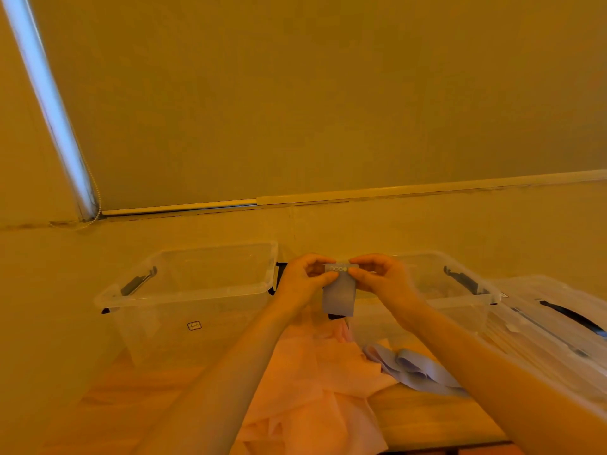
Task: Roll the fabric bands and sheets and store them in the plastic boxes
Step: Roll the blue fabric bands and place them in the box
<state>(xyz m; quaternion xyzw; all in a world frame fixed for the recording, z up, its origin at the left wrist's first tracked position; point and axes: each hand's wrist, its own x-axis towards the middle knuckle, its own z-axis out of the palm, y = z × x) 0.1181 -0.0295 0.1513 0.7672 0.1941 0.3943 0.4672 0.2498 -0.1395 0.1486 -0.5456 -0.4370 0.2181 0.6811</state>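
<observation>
head view, forward-down, near the hands

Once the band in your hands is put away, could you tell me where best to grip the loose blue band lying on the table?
Probably at its looped folds, coming from above: the loose blue band lies crumpled beside the pink sheet, and its raised folds give fingers something to pinch. Its far right end is hidden behind the right forearm.

boxes – clear glossy plastic; sheet – pink matt cloth; table – smooth wood.
</observation>
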